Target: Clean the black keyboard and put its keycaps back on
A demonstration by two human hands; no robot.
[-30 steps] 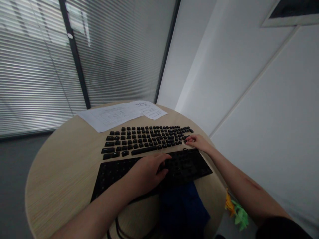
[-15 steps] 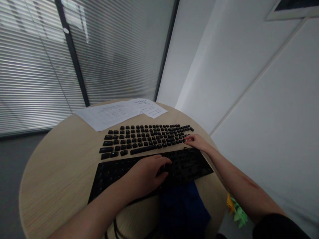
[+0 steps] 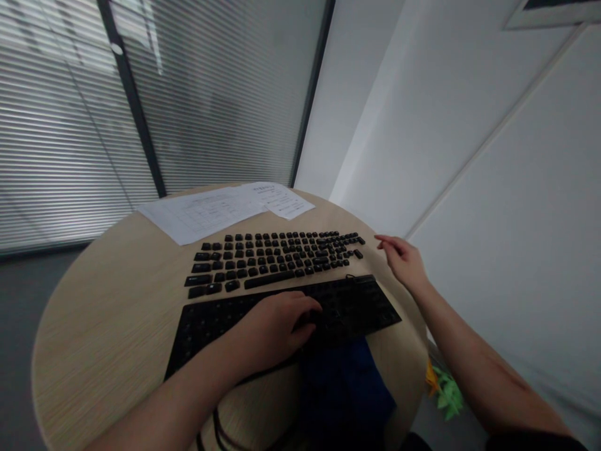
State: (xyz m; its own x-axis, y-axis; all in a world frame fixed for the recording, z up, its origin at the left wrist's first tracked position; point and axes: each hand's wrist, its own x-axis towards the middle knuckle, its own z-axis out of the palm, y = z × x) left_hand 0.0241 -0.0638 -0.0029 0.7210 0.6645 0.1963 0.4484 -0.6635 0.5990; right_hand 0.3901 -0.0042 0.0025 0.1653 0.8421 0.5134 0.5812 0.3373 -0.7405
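Right hand [image 3: 400,255]: fingers loose, seemingly empty, near my keys' [image 3: 271,260] right end.
Left hand [image 3: 284,322]: unclenched on my board [image 3: 350,305], probably steadying it.
Keys: rowed beyond the board, likely for order.

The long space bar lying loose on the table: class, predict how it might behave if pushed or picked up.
The space bar looks like hard plastic, so it would probably stay stiff when lifted. Its slim shape suggests it is light. Lying flat on the smooth-looking table, it would likely slide or swivel rather than roll.
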